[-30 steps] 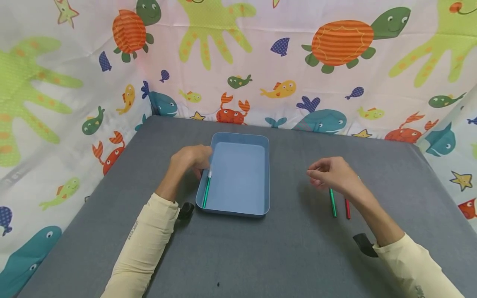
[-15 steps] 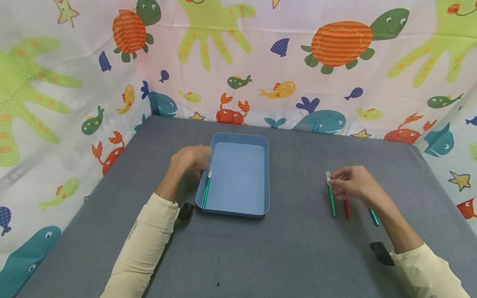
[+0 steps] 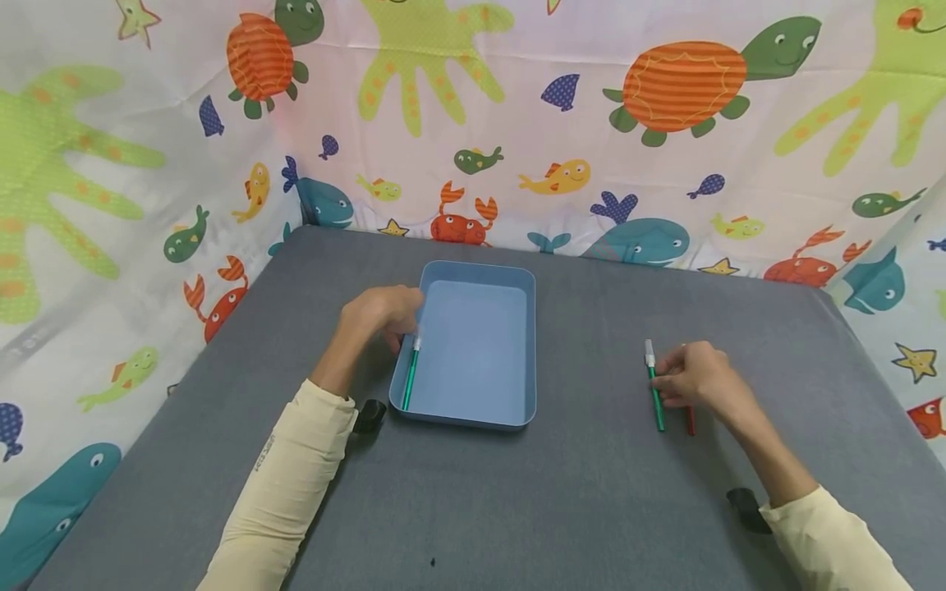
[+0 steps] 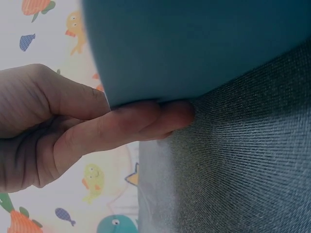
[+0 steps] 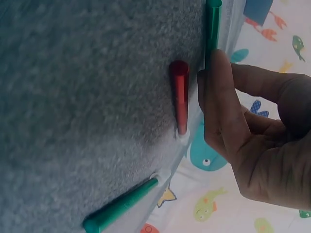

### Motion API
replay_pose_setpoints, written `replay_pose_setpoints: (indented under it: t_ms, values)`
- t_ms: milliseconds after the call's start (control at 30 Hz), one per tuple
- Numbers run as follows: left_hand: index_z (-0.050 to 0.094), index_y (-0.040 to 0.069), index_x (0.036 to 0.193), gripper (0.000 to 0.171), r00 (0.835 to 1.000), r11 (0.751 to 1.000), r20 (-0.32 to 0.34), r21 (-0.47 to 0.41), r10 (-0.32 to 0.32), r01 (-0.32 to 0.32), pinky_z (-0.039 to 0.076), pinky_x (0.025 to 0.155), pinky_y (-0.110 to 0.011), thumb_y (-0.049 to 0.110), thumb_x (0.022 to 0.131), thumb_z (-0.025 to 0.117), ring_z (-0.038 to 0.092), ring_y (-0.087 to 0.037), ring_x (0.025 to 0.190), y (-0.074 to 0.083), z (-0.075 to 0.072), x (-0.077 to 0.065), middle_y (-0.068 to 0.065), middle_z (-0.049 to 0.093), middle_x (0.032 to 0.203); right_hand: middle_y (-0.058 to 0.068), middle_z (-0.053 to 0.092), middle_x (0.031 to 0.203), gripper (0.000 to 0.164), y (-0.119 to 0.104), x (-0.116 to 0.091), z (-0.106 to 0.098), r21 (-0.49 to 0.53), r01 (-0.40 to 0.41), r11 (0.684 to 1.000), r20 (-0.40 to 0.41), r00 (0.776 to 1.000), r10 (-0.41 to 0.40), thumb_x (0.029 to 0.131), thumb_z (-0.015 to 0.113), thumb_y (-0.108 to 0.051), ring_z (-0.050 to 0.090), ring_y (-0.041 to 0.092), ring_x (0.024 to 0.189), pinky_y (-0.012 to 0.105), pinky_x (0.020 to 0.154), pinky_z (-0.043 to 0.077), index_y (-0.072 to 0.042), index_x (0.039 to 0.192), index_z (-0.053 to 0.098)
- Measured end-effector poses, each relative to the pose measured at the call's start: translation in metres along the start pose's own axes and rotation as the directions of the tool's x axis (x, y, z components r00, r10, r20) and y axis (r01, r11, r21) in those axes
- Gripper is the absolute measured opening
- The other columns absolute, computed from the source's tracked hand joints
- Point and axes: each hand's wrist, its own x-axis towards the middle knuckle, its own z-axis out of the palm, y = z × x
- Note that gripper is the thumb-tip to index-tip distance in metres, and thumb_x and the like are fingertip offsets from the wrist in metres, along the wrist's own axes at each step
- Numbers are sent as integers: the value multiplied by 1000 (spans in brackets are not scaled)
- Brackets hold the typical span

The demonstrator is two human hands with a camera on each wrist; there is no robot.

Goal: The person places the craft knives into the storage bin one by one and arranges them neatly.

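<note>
My left hand (image 3: 383, 316) grips the left wall of a shallow blue tray (image 3: 480, 414). In the left wrist view its fingers lie along the outer face and the thumb is at the rim. Inside the tray, along that wall, lies a slim green pen-like tool (image 3: 411, 379) with a pale cap. To the right, my right hand (image 3: 695, 373) pinches another green pen-like tool (image 3: 657, 406) by its upper middle, pale cap pointing away from me. A red pen-like tool (image 5: 181, 97) lies beside it, partly hidden under the hand in the head view.
A third green pen-like tool (image 5: 121, 206) lies slanted on the grey table (image 3: 562, 501), mostly behind the right hand in the head view. A curtain (image 3: 502, 107) printed with sea animals hangs at the back and sides.
My right hand has moved right and toward me, down to the green pen-like tool, and now pinches it. The left hand has stayed at the tray's wall.
</note>
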Motion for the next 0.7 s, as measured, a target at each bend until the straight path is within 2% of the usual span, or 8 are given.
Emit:
replay_pose_setpoints:
  t_ms: [167,300,600,700]
  values:
    - [56,1,137,41,1000,1000,10,6,13,-13,54,100,-43,7,99,69,68,-19,93,-2,0,0,-12,71,111,15,77,83,23,-5,2,1,-59,-35,998,15,999,36,94,75,-10,76,16,68,36,65,63,12,100,72]
    - [55,0,138,40,1000,1000,20,-9,17,-17,53,103,-45,8,101,67,69,-18,92,-2,0,0,-12,72,111,14,77,80,23,-6,3,3,-82,-46,996,1,999,46,94,74,-11,76,16,67,36,64,62,12,99,73]
    - [55,0,137,38,1000,1000,14,-8,10,-10,53,103,-44,8,102,65,70,-17,90,-2,-2,0,-12,72,109,6,74,70,21,-11,4,5,-173,-70,982,-21,998,67,92,70,-17,72,13,62,38,63,57,3,88,75]
    - [55,0,136,37,1000,1000,20,7,14,-15,54,99,-41,8,101,66,69,-17,91,-2,-1,1,-12,72,111,6,73,70,22,-11,4,6,-171,-78,982,-18,997,76,92,71,-19,72,13,62,38,63,56,3,89,75]
